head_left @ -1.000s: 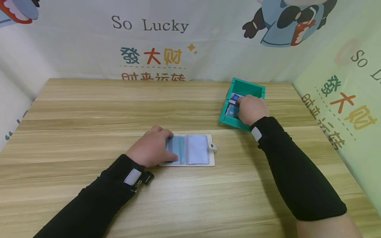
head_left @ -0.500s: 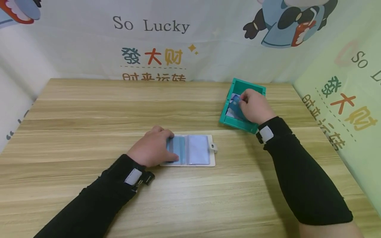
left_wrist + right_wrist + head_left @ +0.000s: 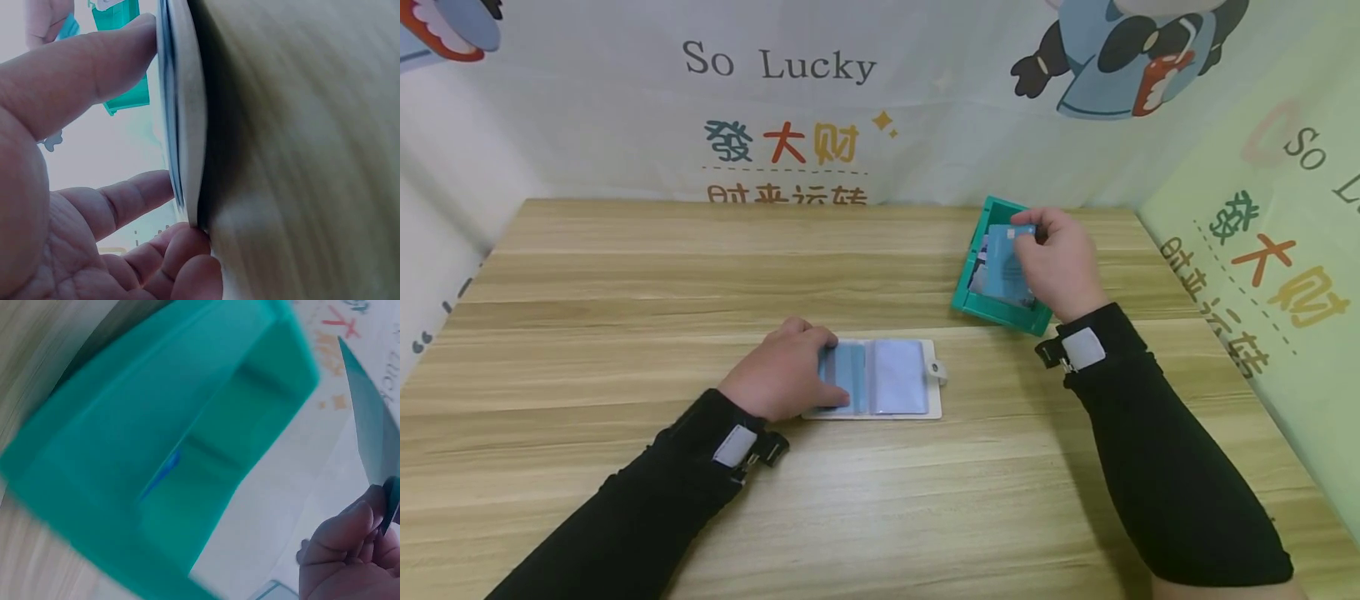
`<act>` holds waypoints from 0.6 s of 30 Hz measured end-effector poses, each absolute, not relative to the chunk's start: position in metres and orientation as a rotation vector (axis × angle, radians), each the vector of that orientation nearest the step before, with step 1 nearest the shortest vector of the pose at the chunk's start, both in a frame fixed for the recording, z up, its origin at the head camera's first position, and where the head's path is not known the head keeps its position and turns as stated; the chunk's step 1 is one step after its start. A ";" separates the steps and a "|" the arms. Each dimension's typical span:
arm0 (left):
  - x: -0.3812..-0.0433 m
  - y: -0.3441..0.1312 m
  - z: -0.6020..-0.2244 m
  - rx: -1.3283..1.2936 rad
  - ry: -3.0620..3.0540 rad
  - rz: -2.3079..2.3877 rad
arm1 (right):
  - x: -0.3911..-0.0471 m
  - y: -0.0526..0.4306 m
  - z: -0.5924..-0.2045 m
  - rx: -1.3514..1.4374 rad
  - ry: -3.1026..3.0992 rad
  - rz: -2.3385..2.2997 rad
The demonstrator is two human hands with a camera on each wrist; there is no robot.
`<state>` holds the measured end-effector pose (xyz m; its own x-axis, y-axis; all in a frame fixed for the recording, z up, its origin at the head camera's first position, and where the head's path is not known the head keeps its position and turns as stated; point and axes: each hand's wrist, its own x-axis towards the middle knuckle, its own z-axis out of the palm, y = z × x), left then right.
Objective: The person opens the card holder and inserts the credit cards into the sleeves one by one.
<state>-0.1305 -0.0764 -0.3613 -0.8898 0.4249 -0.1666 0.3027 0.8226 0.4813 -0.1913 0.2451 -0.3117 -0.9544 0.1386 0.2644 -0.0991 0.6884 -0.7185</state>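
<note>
While the right hand (image 3: 1063, 262) pinches a blue card (image 3: 1006, 265), the left hand (image 3: 786, 371) rests on an open card holder (image 3: 898, 377)

As the right hand stands over the green box (image 3: 998, 314) at far right, its thumb and fingers are closed on the card's far right part, and the card extends nearward from them, above the box. In the right wrist view it is apart from the walls. More cards (image 3: 981, 271) lie inside, partly covered by it.

The left hand lies across the holder's left edge, half spread, thumb and forefinger well apart and touching the left page. The clasp (image 3: 936, 370) points right.

Since the holder lies nearer and left of the box, only a strip of wooden tabletop (image 3: 662, 292) separates them. Wood spreads widely to the left and near side; the box's far edge sits close to the table's far edge, before the printed backdrop (image 3: 940, 158).
</note>
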 end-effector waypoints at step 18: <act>-0.129 -0.076 -0.362 0.553 2.757 0.633 | -0.160 0.205 -0.323 0.143 -2.409 2.129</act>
